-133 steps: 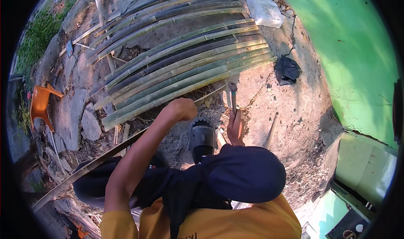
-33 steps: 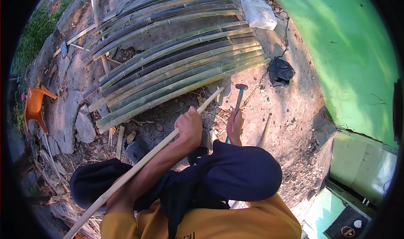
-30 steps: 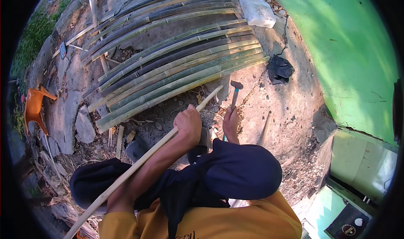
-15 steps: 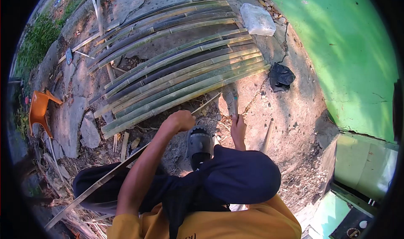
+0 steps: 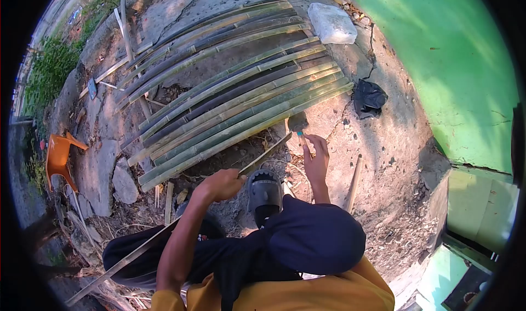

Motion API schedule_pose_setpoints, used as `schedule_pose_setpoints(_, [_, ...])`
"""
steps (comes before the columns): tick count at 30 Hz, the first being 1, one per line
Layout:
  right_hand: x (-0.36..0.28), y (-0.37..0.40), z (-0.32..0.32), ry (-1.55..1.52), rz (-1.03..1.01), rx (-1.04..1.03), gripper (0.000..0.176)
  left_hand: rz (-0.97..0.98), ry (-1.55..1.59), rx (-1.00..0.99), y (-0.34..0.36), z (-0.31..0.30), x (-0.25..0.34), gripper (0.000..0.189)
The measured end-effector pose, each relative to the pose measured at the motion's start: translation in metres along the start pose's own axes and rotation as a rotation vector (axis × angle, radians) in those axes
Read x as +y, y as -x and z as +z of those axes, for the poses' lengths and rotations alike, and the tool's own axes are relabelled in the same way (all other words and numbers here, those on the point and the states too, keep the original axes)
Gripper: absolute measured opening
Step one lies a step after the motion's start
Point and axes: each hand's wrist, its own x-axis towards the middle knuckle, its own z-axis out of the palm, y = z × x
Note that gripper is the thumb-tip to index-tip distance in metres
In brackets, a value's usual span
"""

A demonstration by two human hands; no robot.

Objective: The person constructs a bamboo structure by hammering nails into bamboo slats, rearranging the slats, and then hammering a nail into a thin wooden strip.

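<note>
My left hand [image 5: 222, 184] is closed round a long thin bamboo strip [image 5: 268, 151], which runs back under my forearm to the lower left. Its front end points up and right, just above my shoe [image 5: 264, 191]. To the right, my right hand [image 5: 316, 160] has its fingers apart beside the handle of a tool [image 5: 300, 133] with a teal band. The tool's dark head lies in shadow near the ends of the bamboo slats. Split bamboo slats [image 5: 241, 113] lie side by side on the ground in front of me.
A white block [image 5: 332, 24] and a black plastic bag [image 5: 369, 99] sit right of the slats. An orange chair [image 5: 59, 158] is at the left. One loose bamboo piece [image 5: 355, 184] lies right of my right hand. A green wall [image 5: 449, 53] stands at the right.
My right hand has opened from around the tool's handle. My left hand, with the strip, has shifted slightly left and closer to me.
</note>
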Motion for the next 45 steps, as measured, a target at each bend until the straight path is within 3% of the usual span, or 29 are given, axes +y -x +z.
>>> schedule_pose_setpoints(3, [-0.020,-0.027,-0.004,-0.158,-0.083,-0.096,0.035,0.041,-0.020,-0.004,0.031,0.000,0.006,0.049])
schedule_pose_setpoints(5, [-0.021,-0.039,-0.009,-0.227,-0.072,-0.364,0.031,0.044,-0.009,-0.002,0.051,-0.002,0.008,0.047])
schedule_pose_setpoints(7, [-0.044,-0.049,-0.022,-0.281,0.001,-0.368,0.029,0.090,0.040,0.053,0.069,-0.007,0.006,0.041])
schedule_pose_setpoints(9, [-0.052,-0.055,-0.031,-0.275,-0.149,-0.363,0.028,0.117,0.057,0.050,0.088,-0.014,0.009,0.037])
schedule_pose_setpoints(14, [-0.078,-0.069,-0.059,-0.349,-0.176,-0.390,0.029,0.087,0.059,0.047,0.131,-0.031,0.016,0.033])
schedule_pose_setpoints(17, [-0.091,-0.077,-0.074,-0.398,-0.308,-0.358,0.031,0.139,0.062,0.088,0.145,-0.033,0.008,0.033])
schedule_pose_setpoints(21, [-0.113,-0.079,-0.088,-0.438,-0.365,-0.239,0.036,0.059,0.087,0.080,0.173,-0.050,0.024,0.035])
schedule_pose_setpoints(25, [-0.128,-0.082,-0.096,-0.403,-0.427,-0.101,0.039,0.179,0.056,0.218,0.189,-0.050,0.023,0.036])
schedule_pose_setpoints(33, [-0.135,-0.082,-0.102,-0.426,-0.445,-0.024,0.045,0.022,0.128,0.051,0.197,-0.061,0.030,0.034])
schedule_pose_setpoints(37, [-0.136,-0.083,-0.104,-0.463,-0.471,0.031,0.046,0.072,0.052,0.127,0.200,-0.052,0.011,0.037])
schedule_pose_setpoints(39, [-0.137,-0.082,-0.105,-0.447,-0.474,0.040,0.046,0.038,0.101,0.040,0.199,-0.058,0.016,0.039])
schedule_pose_setpoints(45, [-0.138,-0.083,-0.111,-0.396,-0.488,0.064,0.046,0.071,0.141,0.037,0.200,-0.057,0.012,0.039])
